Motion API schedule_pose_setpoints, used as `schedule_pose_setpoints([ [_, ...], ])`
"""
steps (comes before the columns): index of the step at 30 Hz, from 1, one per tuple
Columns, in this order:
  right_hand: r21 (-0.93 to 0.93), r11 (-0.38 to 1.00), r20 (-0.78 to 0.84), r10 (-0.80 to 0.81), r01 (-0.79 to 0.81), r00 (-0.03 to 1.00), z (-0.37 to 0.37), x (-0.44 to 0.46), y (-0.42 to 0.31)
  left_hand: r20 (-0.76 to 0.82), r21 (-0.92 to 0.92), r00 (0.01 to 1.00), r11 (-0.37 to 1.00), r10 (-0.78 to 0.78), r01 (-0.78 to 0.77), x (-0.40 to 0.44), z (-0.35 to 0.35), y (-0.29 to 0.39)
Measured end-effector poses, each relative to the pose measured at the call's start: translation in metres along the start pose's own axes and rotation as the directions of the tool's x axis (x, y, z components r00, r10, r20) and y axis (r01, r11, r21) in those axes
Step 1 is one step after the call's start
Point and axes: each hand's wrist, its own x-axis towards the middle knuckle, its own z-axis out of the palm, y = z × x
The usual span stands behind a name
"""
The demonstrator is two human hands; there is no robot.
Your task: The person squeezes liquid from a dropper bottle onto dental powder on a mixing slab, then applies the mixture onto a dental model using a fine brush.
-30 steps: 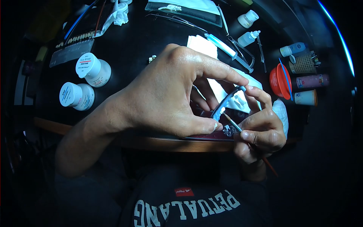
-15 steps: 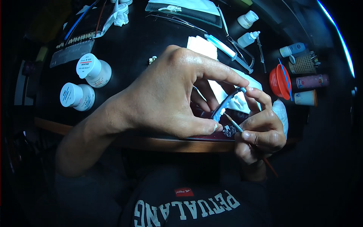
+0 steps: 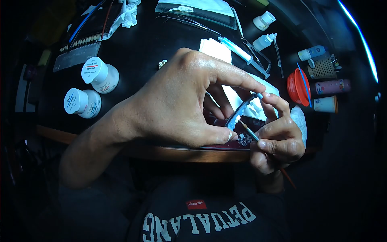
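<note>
My left hand (image 3: pixel 183 103) grips a blue dental arch model (image 3: pixel 243 108) by its ends, between index finger and thumb. Small whitish tooth shapes (image 3: pixel 238 118) line the model's right side. In my right hand (image 3: pixel 280 139) is a fine brush (image 3: pixel 252 133), pinched between thumb and fingers, its dark reddish handle passing below the hand. The brush's pointed tip is at the white tooth; whether it touches cannot be made out. A right fingertip rests against the model's upper end. My left palm is turned away from view.
Two white-lidded jars (image 3: pixel 96 71) (image 3: pixel 78 103) stand left. Beyond my hands lie white paper (image 3: pixel 215 50), a syringe (image 3: pixel 244 55), tweezers (image 3: pixel 189 21) and a glass slab (image 3: pixel 196 18). At right are a red bowl (image 3: pixel 297 89), a paper cup (image 3: pixel 325 104) and small bottles (image 3: pixel 265 41).
The dental arch model has tilted very slightly in my left hand, its side now looking darker. Both hands otherwise hold their positions, with the brush tip at the same tooth.
</note>
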Motion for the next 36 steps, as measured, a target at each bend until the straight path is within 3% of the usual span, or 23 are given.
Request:
schedule_pose_setpoints([
  [11, -0.031, 1.000, 0.060, 0.003, -0.001, 0.998, -0.0057, 0.0011, -0.0009, 0.000, 0.011, 1.000, 1.000, -0.001, 0.001, 0.0002, 0.0001, 0.0001],
  [19, 0.031, 0.999, -0.033, -0.025, 0.026, 0.999, -0.0008, -0.0016, 0.0037, -0.014, -0.020, 1.000, 1.000, 0.008, -0.008, 0.0004, 0.0008, -0.0006],
  [36, -0.039, 0.999, 0.068, -0.003, 0.005, 0.998, -0.0045, 0.0019, -0.0002, 0.003, -0.063, 1.000, 0.998, 0.007, -0.007, 0.0012, 0.0009, -0.0010],
])
